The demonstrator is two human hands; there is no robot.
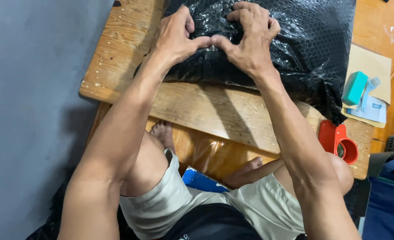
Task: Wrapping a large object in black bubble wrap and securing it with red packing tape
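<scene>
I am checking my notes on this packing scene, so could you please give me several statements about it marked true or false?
1. Both hands, the left hand and the right hand, press on the black bubble-wrap bundle. True.
2. The bundle lies on a glass table. False: it lies on a wooden table.
3. A red tape dispenser sits at the table's near right edge. True.
4. The thumbs are far apart. False: their tips meet on the bundle.
5. The teal object rests on top of the bundle. False: it lies beside it, on brown cardboard.
</scene>
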